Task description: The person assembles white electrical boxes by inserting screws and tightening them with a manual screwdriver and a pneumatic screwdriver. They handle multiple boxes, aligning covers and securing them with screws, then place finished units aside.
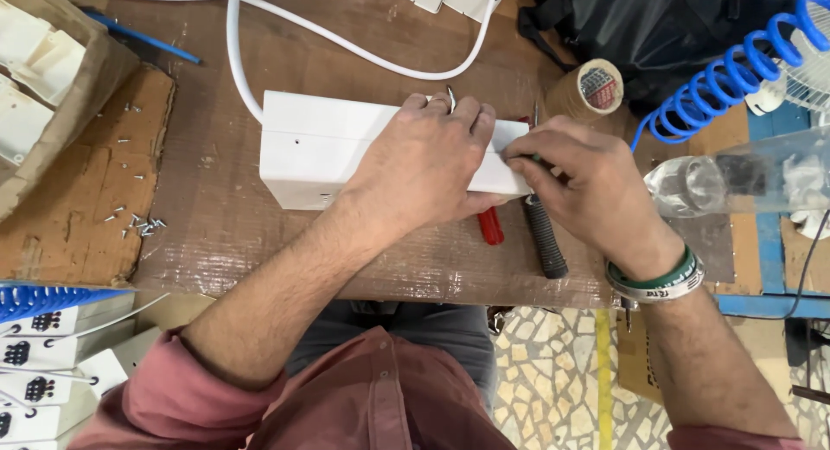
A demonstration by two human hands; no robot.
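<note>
A white rectangular plastic box (320, 147) lies on the brown wooden bench with a white cable running out of its far left corner. My left hand (424, 160) lies flat over its right half, pressing it down. My right hand (584, 186) is at the box's right end, fingertips pinched against the edge; what they pinch is too small to tell. Just below that hand lie a black ribbed tool handle (546, 238) and a red handle (490, 227), partly hidden under my hands.
Small loose screws (138, 225) lie on a cardboard sheet at the left. A box of white plastic parts (35, 61) sits far left, a tape roll (596, 87) and blue coiled hose (735, 78) far right, a clear plastic bottle (718, 182) at right.
</note>
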